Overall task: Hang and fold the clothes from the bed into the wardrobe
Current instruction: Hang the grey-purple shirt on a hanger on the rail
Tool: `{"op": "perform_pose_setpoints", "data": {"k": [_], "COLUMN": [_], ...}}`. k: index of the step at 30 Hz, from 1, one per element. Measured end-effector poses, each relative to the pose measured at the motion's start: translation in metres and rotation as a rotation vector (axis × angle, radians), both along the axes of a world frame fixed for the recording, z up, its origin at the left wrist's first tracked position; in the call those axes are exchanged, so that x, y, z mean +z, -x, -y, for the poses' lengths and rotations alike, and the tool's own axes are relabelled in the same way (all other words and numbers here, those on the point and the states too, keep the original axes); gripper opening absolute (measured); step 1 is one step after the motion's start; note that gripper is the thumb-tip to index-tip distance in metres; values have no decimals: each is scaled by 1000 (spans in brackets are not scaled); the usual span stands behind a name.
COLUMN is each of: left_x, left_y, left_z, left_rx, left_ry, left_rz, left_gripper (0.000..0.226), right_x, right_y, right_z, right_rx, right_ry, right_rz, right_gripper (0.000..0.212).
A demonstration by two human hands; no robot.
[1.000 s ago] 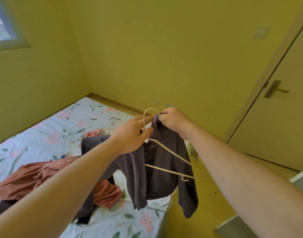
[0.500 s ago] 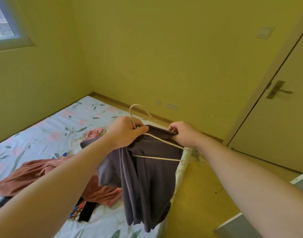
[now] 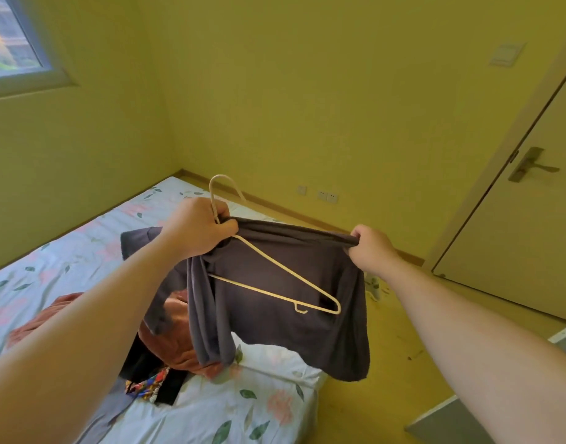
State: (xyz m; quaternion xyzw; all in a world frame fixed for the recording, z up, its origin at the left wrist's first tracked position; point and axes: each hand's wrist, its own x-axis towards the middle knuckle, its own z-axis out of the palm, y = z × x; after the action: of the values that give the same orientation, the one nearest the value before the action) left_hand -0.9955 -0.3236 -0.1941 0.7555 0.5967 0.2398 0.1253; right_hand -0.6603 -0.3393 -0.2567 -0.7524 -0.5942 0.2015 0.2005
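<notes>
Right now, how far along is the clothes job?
Nothing visibly put away; no wardrobe in view. In hand: left hand grips the hanger and grey top, right hand stretches its edge. Left: hanging it, plus the rust garment and patterned piece on the bed.

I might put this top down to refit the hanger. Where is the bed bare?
Bare sheet lies along the far left, between the wall and the rust garment. A second patch is the near corner, below the hanging grey top. The middle is crowded: black clothes and a patterned piece piled with the rust garment.
</notes>
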Motion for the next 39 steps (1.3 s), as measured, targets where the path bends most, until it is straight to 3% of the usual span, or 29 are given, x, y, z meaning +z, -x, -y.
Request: {"op": "perform_pose_setpoints", "data": {"k": [3,8,15,22,28,30,34,37,39], "left_x": [-5,-9,-24,-28,-26,-20,-8,-5,-3], "left_y": [4,15,5,-22,-47,-59,-88,-113,-132], "left_z": [-1,-5,-2,7,8,8,10,13,16], "left_rx": [56,154,223,213,185,157,20,-131,-203], "left_ry": [1,-43,-111,-104,-79,-47,-46,-59,-71], "left_rz": [-1,-41,-222,-233,-121,-33,133,186,226], "left_gripper": [26,30,28,30,31,35,39,43,43], "right_x": [13,29,49,71,71,61,42,30,26], "right_y": [9,5,23,56,76,77,63,38,17], "right_z": [1,6,6,-2,25,42,77,93,105], "right_rx": [103,271,109,-27,138,237,443,329,124], "right_ry": [-21,142,68,61,33,112,397,213,-104], "right_rz": [-38,255,160,-348,-663,-635,-386,-115,-3], "right_gripper": [27,40,44,28,27,24,8,13,13]}}
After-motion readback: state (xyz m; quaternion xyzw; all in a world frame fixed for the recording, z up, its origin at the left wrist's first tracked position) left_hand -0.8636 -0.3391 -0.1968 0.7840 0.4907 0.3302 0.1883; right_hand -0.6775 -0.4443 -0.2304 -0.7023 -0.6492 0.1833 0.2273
